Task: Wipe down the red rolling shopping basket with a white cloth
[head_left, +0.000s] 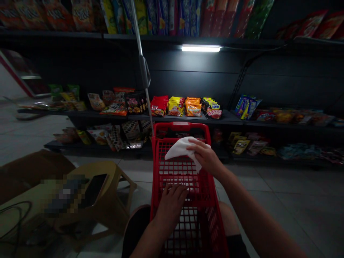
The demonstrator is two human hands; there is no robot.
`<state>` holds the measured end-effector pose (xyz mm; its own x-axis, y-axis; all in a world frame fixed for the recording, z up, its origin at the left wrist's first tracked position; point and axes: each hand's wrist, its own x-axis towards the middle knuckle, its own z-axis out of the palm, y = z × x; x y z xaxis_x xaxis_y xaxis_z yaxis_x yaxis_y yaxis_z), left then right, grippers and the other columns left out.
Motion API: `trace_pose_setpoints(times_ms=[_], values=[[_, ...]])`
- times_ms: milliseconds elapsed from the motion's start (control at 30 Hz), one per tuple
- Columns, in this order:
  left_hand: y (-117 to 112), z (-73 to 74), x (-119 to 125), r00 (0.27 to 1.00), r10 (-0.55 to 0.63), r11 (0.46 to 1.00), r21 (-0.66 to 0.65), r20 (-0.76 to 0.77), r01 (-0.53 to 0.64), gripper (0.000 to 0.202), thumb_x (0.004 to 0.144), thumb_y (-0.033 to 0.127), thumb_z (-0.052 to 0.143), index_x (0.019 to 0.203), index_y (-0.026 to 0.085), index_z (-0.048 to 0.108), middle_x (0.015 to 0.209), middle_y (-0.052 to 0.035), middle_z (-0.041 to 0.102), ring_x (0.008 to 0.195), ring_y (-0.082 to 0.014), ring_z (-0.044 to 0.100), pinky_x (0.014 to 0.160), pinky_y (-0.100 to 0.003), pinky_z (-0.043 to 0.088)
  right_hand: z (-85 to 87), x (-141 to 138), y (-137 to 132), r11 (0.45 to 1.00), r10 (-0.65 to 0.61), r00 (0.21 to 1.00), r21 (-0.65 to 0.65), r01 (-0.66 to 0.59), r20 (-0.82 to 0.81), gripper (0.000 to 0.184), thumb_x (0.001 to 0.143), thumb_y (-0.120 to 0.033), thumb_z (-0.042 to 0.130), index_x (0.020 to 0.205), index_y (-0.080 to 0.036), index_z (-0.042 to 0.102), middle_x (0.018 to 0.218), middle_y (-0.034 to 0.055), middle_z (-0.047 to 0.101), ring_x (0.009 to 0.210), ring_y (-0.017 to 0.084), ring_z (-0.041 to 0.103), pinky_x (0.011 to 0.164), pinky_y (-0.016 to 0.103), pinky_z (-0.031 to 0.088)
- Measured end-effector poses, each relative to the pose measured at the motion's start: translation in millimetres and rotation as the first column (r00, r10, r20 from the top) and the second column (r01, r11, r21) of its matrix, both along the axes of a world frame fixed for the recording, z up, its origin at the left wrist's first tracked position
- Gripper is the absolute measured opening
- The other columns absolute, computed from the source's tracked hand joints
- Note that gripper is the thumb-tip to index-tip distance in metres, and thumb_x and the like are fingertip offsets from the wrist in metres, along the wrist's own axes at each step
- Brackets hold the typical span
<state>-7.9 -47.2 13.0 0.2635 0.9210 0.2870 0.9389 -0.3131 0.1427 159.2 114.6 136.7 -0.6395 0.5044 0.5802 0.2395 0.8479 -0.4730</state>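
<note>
A red plastic shopping basket (161, 168) stands tilted between my knees, its mesh side facing me. My right hand (205, 156) is closed on a white cloth (179, 148) and presses it against the basket's upper mesh near the rim. My left hand (172, 202) lies lower on the mesh with fingers curled against it, steadying the basket. A metal handle pole (142, 61) rises from behind the basket's left corner.
Dark store shelves (188, 118) with snack packets run across the back, lit by a tube lamp (201, 48). A yellow plastic stool (107, 193) with a dark phone on it stands at my left, beside a cardboard box (27, 172). Tiled floor lies at right.
</note>
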Motion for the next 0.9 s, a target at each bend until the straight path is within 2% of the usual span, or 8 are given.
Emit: trace_pose_setpoints(times_ms=[133,233,333,433,500,667,800,900], values=[[0,-2.4,-2,1.0,-0.001,0.999,0.049,-0.003,0.001,0.032,0.094,0.019,0.049,0.124,0.026,0.059,0.128,-0.0036,0.064,0.12,-0.0208,0.053,0.105,-0.043,0.035,-24.0,-13,-9,0.974,0.172,0.965,-0.183,-0.136,0.198,0.045,0.091,-0.026,0.059,0.136,-0.027,0.054,0.132,0.007,0.062,0.114,0.02,0.062,0.097,0.037,0.05],[0,-6.9,-5,1.0,-0.009,0.996,0.094,-0.003,0.01,0.03,0.094,0.021,0.05,0.122,0.026,0.059,0.128,-0.0035,0.065,0.119,-0.0212,0.053,0.104,-0.043,0.035,-39.6,-13,2,0.983,-0.062,0.993,-0.165,0.078,0.101,0.033,0.094,-0.032,0.056,0.125,-0.024,0.061,0.118,0.0075,0.069,0.098,0.019,0.066,0.089,0.037,0.053],[0,-10.9,-5,1.0,-0.002,0.993,0.114,-0.008,0.003,0.03,0.091,0.021,0.054,0.121,0.026,0.059,0.129,-0.0038,0.064,0.118,-0.0216,0.053,0.104,-0.043,0.035,-50.3,-15,23,0.975,-0.222,0.971,-0.002,0.223,0.093,0.031,0.093,-0.026,0.054,0.123,-0.023,0.063,0.124,0.0097,0.066,0.118,0.024,0.058,0.103,0.044,0.043],[-1,-10.8,-3,1.0,0.001,0.995,0.104,-0.003,-0.001,0.032,0.091,0.02,0.055,0.122,0.026,0.059,0.129,-0.0046,0.063,0.119,-0.0217,0.053,0.104,-0.043,0.035,-57.3,-25,39,0.975,-0.223,0.936,0.07,0.212,0.273,0.043,0.09,-0.024,0.058,0.134,-0.025,0.056,0.137,0.0097,0.058,0.134,0.026,0.046,0.114,0.052,0.026],[-2,-8.2,-2,1.0,0.0,0.996,0.088,0.011,-0.001,0.032,0.092,0.019,0.053,0.122,0.027,0.058,0.129,-0.0036,0.063,0.12,-0.0209,0.052,0.105,-0.043,0.034,-56.4,-32,46,0.972,-0.235,0.89,0.075,0.224,0.391,0.037,0.088,-0.026,0.061,0.125,-0.025,0.062,0.127,0.0085,0.065,0.127,0.027,0.051,0.115,0.055,0.02],[-4,0.7,-1,0.999,-0.003,0.999,0.039,0.032,0.002,0.036,0.091,0.014,0.05,0.124,0.025,0.058,0.13,-0.0041,0.063,0.121,-0.0205,0.052,0.109,-0.043,0.031,-18.6,-18,53,0.971,-0.227,0.918,0.002,0.239,0.326,0.011,0.083,-0.025,0.062,0.089,-0.019,0.07,0.095,0.0051,0.071,0.091,0.018,0.064,0.088,0.031,0.044],[-3,3.9,-3,1.0,-0.015,1.0,-0.006,0.023,0.015,0.041,0.089,0.014,0.052,0.128,0.025,0.056,0.132,-0.0046,0.061,0.123,-0.0222,0.05,0.109,-0.045,0.031,38.5,24,39,0.926,-0.372,0.91,0.005,0.377,0.182,0.013,0.083,-0.026,0.06,0.091,-0.018,0.066,0.085,0.0015,0.069,0.074,0.014,0.061,0.065,0.023,0.04],[-1,2.9,-3,0.999,-0.024,1.0,-0.012,0.042,0.024,0.04,0.09,0.013,0.051,0.127,0.025,0.056,0.131,-0.0033,0.062,0.123,-0.021,0.05,0.109,-0.044,0.031,74.5,43,19,0.943,-0.325,0.913,0.017,0.332,0.248,0.018,0.087,-0.032,0.059,0.095,-0.019,0.067,0.084,0.0006,0.07,0.07,0.013,0.061,0.062,0.023,0.039]])
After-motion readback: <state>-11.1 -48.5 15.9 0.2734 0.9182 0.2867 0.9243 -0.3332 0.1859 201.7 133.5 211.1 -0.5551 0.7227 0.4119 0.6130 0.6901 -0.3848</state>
